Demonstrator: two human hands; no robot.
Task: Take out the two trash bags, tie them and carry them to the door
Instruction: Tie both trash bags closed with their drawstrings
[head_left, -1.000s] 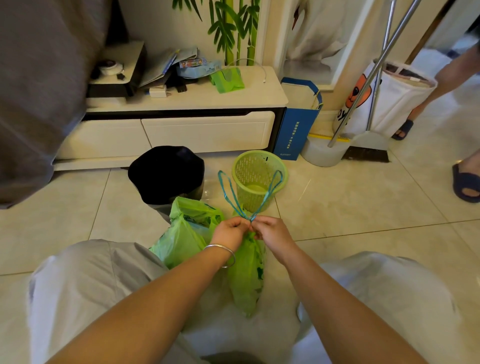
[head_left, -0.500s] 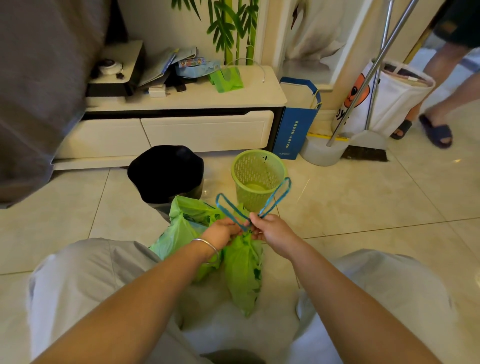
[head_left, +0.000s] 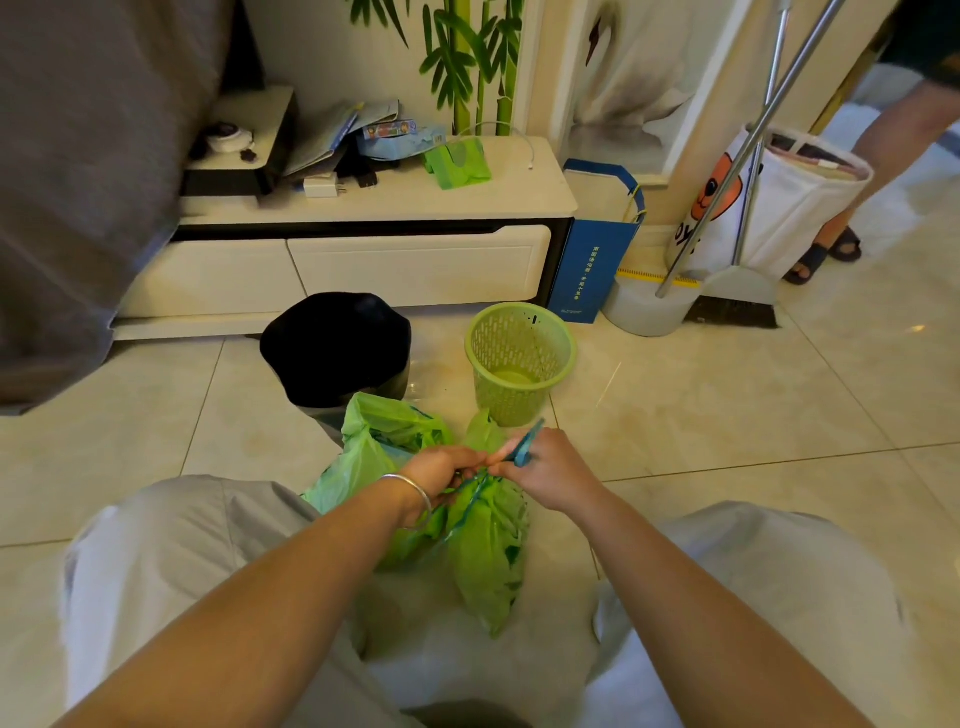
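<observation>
Between the two hands, at the neck of a green trash bag (head_left: 488, 540): blue drawstring (head_left: 522, 451), pulled taut. Left hand (head_left: 441, 475), silver bangle (head_left: 413, 493) at the wrist, fingers curled shut on the drawstring where it meets the gathered bag mouth. Right hand (head_left: 550, 467), touching the left at the fingertips, pinching a short blue loop of the same drawstring that stands up above its knuckles. Bag body hangs below both hands down to the floor (head_left: 727, 415), between the person's grey-clad knees.

Just left of the left hand, partly behind its wrist: second green trash bag (head_left: 374, 447), mouth open and untied, resting on the floor.

Beyond the left hand: bin with black liner (head_left: 335, 348), near the open bag.

Beyond the right hand: green perforated basket (head_left: 519, 358), upright, near the drawstring loop but apart from it.

Well beyond both hands: low white cabinet (head_left: 363, 260); blue paper bag (head_left: 597, 260); broom (head_left: 737, 306).
</observation>
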